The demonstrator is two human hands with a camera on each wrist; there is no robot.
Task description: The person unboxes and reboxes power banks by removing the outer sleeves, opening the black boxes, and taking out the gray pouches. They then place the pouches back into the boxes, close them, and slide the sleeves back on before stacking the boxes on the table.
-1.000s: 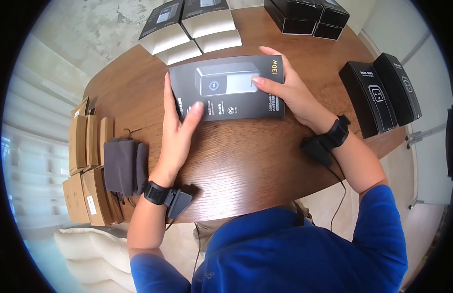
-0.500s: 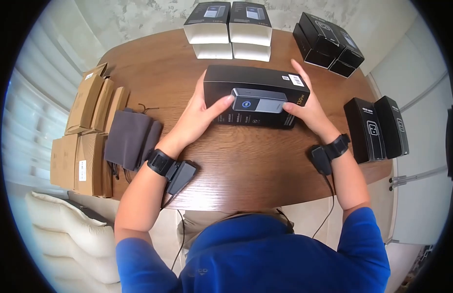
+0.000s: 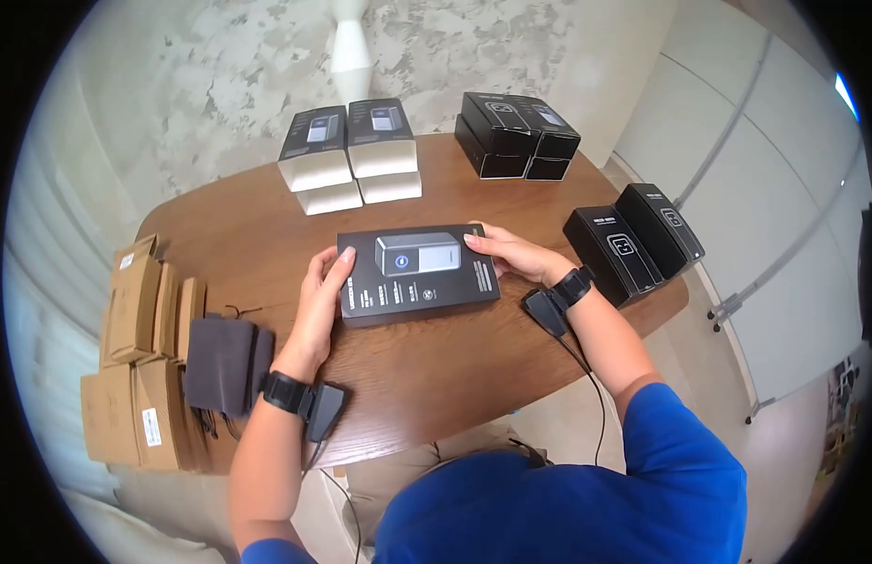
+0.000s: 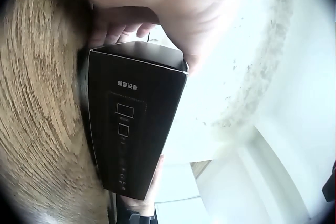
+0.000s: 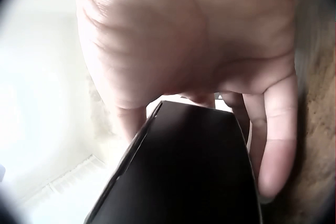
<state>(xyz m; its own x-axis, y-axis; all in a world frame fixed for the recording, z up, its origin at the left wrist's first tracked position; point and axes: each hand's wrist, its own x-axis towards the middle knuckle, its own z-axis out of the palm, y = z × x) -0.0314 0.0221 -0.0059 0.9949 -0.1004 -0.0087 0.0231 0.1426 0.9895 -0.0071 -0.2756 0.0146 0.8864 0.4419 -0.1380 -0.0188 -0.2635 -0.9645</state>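
A black power bank box (image 3: 419, 291) with a picture of a grey power bank on its upper face is held between both hands, low over the table. My left hand (image 3: 316, 305) grips its left end, the thumb on the printed face. My right hand (image 3: 519, 258) holds the right end, thumb on the top edge and fingers behind. In the left wrist view, a long black side of the box (image 4: 139, 108) with small white print shows beside the wood. From the right wrist, the fingers (image 5: 281, 129) lie along one side of the box's dark end (image 5: 194, 161).
Open-ended boxes (image 3: 323, 169) with white insides are stacked at the table's back. More black boxes (image 3: 506, 141) sit back right, and two others (image 3: 633, 244) at the right edge. Brown cartons (image 3: 135, 376) and dark grey cloth pouches (image 3: 225, 367) lie left on the wooden table (image 3: 436, 376).
The box has tipped from showing its labelled long side to lying with its picture face upward, and is closer to the table. Both hands keep hold. The head view has swung upward.
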